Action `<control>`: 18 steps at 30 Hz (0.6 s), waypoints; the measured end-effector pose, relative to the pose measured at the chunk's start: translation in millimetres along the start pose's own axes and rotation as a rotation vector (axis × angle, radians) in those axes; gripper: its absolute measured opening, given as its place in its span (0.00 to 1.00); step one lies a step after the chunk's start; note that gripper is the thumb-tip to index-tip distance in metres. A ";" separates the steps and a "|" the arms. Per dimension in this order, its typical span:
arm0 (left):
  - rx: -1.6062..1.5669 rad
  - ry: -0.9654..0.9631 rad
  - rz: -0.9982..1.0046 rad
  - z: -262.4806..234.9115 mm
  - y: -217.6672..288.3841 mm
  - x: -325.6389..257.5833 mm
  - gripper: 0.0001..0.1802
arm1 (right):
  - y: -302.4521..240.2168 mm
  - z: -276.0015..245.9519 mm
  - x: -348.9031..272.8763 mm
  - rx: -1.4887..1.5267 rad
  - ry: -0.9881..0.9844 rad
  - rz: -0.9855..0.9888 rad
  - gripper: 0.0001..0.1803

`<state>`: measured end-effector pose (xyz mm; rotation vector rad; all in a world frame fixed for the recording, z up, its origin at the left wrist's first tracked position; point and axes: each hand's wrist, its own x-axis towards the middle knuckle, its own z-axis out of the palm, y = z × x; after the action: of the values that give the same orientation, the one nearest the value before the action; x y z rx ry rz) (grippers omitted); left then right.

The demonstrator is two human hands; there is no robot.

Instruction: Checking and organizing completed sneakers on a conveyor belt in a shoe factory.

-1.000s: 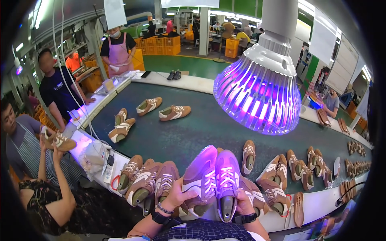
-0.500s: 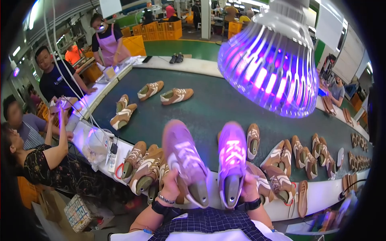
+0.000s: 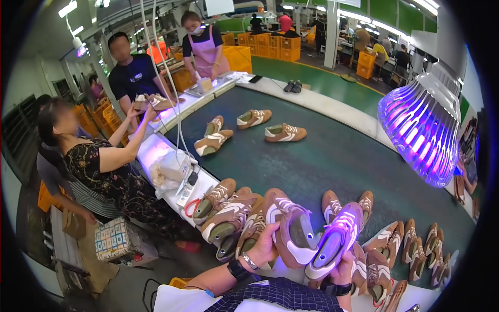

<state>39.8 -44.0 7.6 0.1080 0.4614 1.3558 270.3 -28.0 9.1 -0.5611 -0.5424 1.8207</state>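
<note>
A brown sneaker with white stripes and laces (image 3: 285, 221) is in my left hand (image 3: 264, 246), its heel toward me. My right hand (image 3: 341, 269) grips the matching sneaker (image 3: 343, 229), which looks purple where the lamp's light falls on it. Both shoes are tilted side by side, heels nearly touching, and a greenish shoe form with a small hole shows in each opening. Left of my left hand, several like sneakers (image 3: 231, 214) are bunched on the white ledge. More sneakers (image 3: 377, 273) stand just beyond my right hand.
A lamp glowing purple (image 3: 421, 127) hangs at the right. Ahead lies a dark green work surface (image 3: 234, 166) with several sneakers (image 3: 284, 132) on it. Cables (image 3: 171, 88) hang at the left. One person (image 3: 88, 151) holds a shoe there; others stand behind. A power strip (image 3: 188, 188) lies on the ledge.
My view has swung left, so the lamp now sits farther right. Both sneakers have been lowered and tilted, their heels brought closer together. My hands still hold them.
</note>
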 end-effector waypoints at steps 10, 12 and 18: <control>0.060 -0.071 0.197 27.7 27.3 4.1 0.24 | -36.7 39.1 8.4 -0.039 0.119 -0.248 0.31; 0.100 -0.035 0.289 37.4 24.0 5.2 0.23 | -36.5 51.8 9.2 -0.039 0.179 -0.300 0.32; 0.095 0.050 0.339 38.7 22.3 13.9 0.23 | -31.1 57.6 22.3 0.079 0.180 -0.330 0.21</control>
<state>36.1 -18.5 46.6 0.2392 0.5680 1.6716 251.3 -2.9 70.7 -0.5409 -0.4119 1.4563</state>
